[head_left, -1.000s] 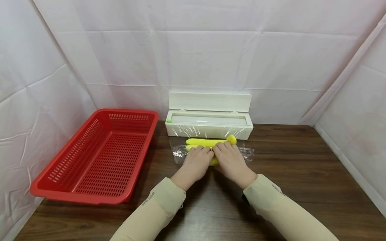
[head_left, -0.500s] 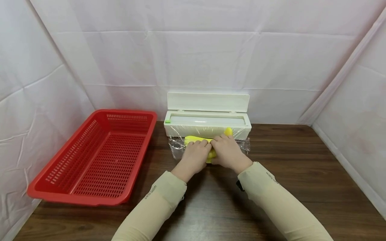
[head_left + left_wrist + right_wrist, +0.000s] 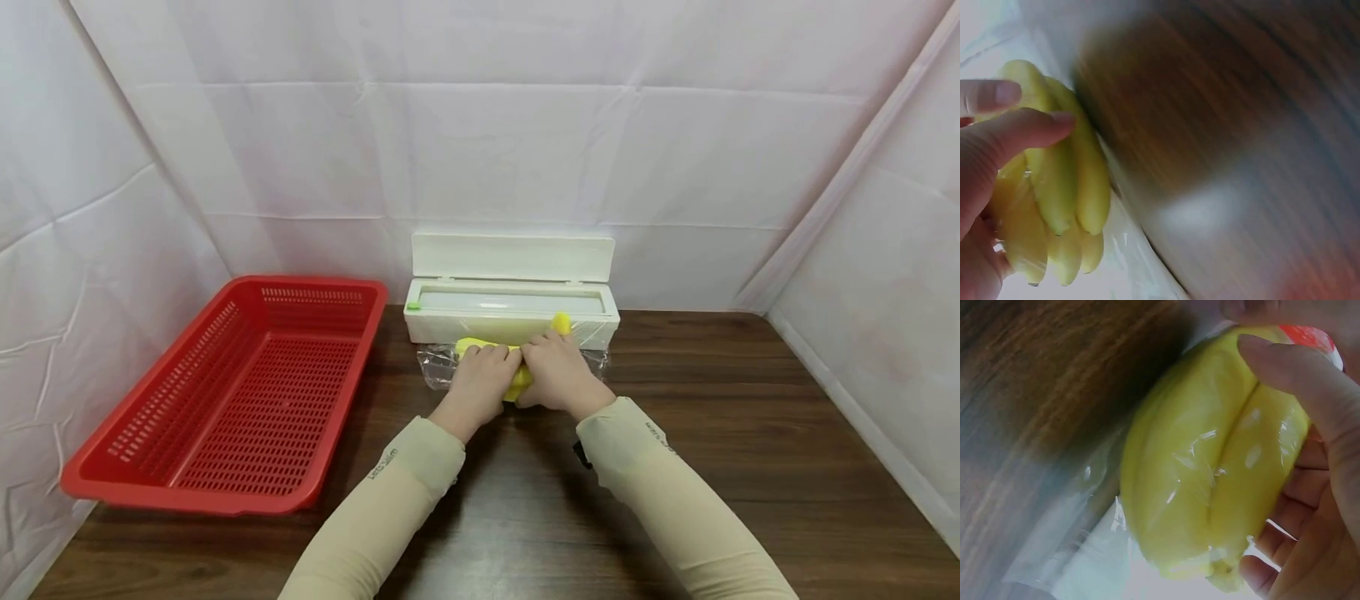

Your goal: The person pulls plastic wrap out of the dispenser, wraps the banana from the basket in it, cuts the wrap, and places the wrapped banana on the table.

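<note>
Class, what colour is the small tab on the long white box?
The small tab is green, clearest in the head view.

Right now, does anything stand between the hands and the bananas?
Only clear film: it covers the bananas where the right hand grips them. Whether film also lies under the left hand is hard to tell. No other object is visible between.

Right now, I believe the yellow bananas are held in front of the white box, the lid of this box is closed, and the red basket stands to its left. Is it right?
Not the lid: the head view shows it open, raised at the back of the white box. The bananas and red basket are as you say.
</note>
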The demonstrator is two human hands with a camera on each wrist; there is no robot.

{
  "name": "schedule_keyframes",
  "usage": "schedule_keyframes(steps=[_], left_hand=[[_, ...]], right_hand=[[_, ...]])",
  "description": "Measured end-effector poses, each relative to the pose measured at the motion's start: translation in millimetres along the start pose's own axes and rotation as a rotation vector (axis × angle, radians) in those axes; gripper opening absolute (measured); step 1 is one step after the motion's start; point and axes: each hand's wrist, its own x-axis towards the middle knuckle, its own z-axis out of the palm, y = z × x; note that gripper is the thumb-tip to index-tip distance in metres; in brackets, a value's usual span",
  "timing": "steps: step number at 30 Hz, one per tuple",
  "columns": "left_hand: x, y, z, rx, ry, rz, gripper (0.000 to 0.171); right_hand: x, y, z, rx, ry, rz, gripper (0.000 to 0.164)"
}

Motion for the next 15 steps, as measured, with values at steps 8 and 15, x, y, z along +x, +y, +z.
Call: schedule_keyframes(steps=[8, 15], left_hand=[[7.2, -1.0, 11.1, 0.061, -0.03, -0.015, 0.062], [12.2, -4.3, 13.3, 0.013, -0.02, -0.037, 0.06]], right_hand=[[-0.4, -0.1, 10.4, -0.082, 0.012, 0.002, 0.065], [-6.1, 1.0, 23.9, -0.174, 0.078, -0.027, 0.065]])
